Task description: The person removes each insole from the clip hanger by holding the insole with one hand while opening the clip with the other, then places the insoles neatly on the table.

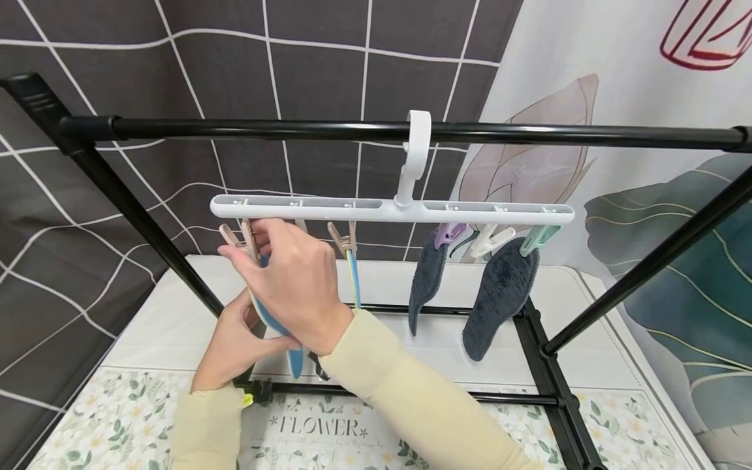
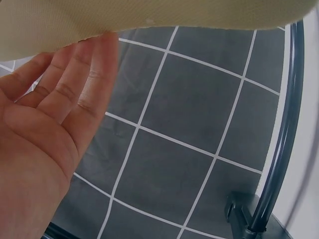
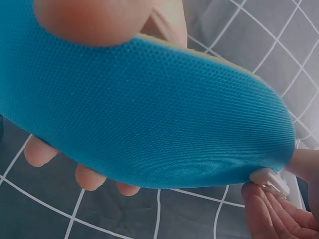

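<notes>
A blue insole (image 1: 273, 320) with a yellowish edge hangs low at the left end of the white hanger (image 1: 329, 210). My left hand (image 1: 235, 349) grips it, thumb on one face and fingers behind; the right wrist view shows the mesh-textured insole (image 3: 164, 114) between them. My right hand (image 1: 302, 281) pinches a beige clip (image 1: 251, 243), which sits at the insole's end in the right wrist view. Another beige clip (image 1: 345, 240) beside it carries a second blue insole (image 1: 354, 281). In the left wrist view, a cream sleeve (image 2: 149, 12) covers the left fingertips.
The hanger hooks over a black rack's top bar (image 1: 264, 130). Farther right hang two dark grey insoles (image 1: 502, 300), with purple (image 1: 449, 234), white (image 1: 490, 241) and green (image 1: 539, 239) clips above. Beneath lies a flower-print mat (image 1: 141, 418); a dark grid curtain (image 1: 317, 85) stands behind.
</notes>
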Available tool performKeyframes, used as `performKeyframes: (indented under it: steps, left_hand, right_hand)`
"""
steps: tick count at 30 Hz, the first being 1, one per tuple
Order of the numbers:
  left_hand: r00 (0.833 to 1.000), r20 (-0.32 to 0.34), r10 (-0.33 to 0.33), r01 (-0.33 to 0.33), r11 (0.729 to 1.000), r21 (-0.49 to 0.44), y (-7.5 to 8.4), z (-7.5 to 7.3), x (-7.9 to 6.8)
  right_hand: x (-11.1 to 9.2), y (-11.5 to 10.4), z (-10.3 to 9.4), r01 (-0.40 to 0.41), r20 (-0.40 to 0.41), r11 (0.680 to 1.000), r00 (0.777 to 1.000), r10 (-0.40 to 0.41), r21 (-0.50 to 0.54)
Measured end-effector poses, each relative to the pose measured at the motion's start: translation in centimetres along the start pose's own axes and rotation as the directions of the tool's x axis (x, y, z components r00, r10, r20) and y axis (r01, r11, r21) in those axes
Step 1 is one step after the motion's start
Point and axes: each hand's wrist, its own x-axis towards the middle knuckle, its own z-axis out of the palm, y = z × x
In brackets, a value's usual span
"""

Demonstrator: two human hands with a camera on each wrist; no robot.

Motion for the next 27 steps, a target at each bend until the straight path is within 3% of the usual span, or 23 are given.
performKeyframes:
  steps: [9, 18, 27]
  left_hand:
    - [0.999, -0.008, -0.033, 0.033, 0.999, 0.038, -0.6, 0.03, 0.16]
    - [1.0, -0.022, -0.008, 0.009, 0.998, 0.061, -0.66, 0.02, 0.11]
    - [0.999, -0.02, -0.031, 0.032, 0.996, 0.081, 0.23, 0.08, 0.21]
  right_hand:
    - [0.0, 0.3, 0.43, 0.012, -0.054, 1.0, 0.998, -0.011, 0.015]
    - [-0.28, 0.14, 0.69, 0.021, -0.085, 1.0, 0.996, -0.02, 0.002]
    - [-0.24, 0.36, 0.66, 0.04, -0.123, 0.999, 0.992, -0.04, -0.003]
